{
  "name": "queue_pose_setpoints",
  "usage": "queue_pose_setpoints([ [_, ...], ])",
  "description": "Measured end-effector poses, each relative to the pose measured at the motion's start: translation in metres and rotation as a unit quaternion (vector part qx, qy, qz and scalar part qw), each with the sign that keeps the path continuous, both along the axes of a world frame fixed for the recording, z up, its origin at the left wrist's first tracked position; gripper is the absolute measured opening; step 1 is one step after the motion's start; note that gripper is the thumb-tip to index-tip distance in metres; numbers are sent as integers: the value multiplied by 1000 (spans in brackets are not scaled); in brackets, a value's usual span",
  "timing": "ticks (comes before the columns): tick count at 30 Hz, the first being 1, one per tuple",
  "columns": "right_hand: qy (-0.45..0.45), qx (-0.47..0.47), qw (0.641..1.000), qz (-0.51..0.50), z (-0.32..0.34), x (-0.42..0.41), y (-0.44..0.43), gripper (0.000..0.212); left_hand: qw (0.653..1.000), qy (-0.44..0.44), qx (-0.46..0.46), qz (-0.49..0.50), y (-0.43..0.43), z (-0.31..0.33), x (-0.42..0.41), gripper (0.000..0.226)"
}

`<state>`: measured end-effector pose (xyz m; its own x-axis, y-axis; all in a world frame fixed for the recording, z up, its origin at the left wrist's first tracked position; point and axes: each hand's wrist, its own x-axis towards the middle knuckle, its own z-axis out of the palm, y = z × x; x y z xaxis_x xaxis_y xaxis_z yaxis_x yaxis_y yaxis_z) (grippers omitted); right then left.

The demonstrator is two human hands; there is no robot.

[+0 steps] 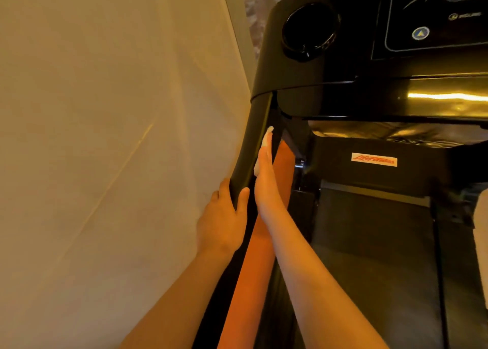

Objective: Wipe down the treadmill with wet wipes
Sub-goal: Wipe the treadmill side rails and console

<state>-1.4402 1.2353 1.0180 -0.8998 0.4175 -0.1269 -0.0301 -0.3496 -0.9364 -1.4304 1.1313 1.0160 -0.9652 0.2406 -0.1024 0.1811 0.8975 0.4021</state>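
Left hand point(220, 216) grips handrail point(253, 142) — right hand point(266, 182) presses wipe point(267, 137) flat.

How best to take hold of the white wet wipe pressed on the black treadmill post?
Pinch the free upper end of the white wet wipe, which sticks out past the fingertips of the right hand. Come from the right side, probably: the wipe lies flat against the black treadmill post, and the left hand grips the post lower.

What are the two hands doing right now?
Left hand: gripping the treadmill post.
Right hand: open, pressing the wet wipe flat against it.
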Motion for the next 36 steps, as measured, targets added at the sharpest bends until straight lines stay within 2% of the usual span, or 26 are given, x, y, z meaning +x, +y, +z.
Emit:
queue_pose_setpoints([
  [3,25,48,998,16,-14,-1,-9,85,1000,4,1,-4,-1,-1,0,60],
  [6,4,38,999,15,-12,-9,-1,78,1000,2,-3,-2,-1,-1,0,63],
  [10,-38,23,998,-40,-6,-22,20,54,1000,0,-12,4,0,-2,1,65],
  [13,-73,-52,996,-15,-23,-48,32,69,1000,-2,-13,7,1,-2,2,65],
  [15,-88,-66,994,-6,-40,-58,35,74,1000,2,-11,4,1,-2,1,65],
  [21,-83,0,996,15,-90,-44,23,67,1000,10,0,-3,0,-2,3,67],
  [23,-94,14,995,22,-102,-36,13,75,1000,9,1,-2,0,-1,3,66],
  [26,-74,6,997,36,-96,-20,-4,91,1000,9,-9,1,2,1,3,63],
  [30,-15,-31,999,29,-64,-19,-6,81,1000,11,-23,3,3,2,2,61],
  [33,-12,-53,999,-4,-38,-32,7,63,1000,8,-17,4,2,0,4,62],
  [36,-16,-32,999,-24,-40,-55,24,72,1000,15,-12,0,0,0,3,63],
])
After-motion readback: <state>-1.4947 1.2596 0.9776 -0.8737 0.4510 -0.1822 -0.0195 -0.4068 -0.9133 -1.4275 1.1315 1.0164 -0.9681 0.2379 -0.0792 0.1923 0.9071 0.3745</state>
